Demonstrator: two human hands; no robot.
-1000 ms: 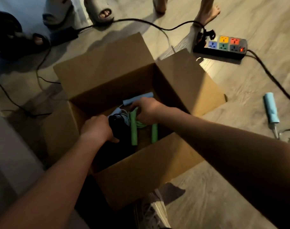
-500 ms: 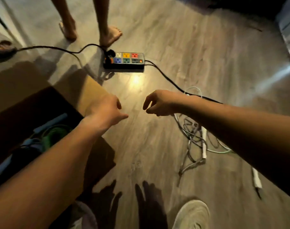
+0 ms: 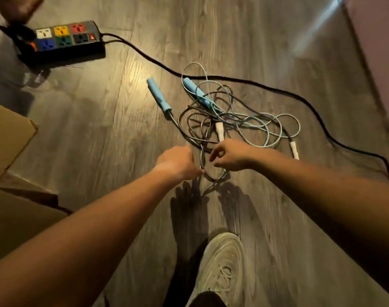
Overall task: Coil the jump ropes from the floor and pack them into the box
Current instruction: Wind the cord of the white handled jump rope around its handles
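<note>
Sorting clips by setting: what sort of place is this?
Probably a room in a home: wood-look plank floor, a multicoloured power strip lying on it, and a cardboard box near tangled jump ropes.

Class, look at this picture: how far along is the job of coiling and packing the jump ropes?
Done: nothing can be confirmed; only the box flap shows, not its inside. In hand: the left hand and right hand are at a loop of the tangle; grip unclear. Left: the blue-handled rope and white-handled rope lie uncoiled on the floor.
</note>
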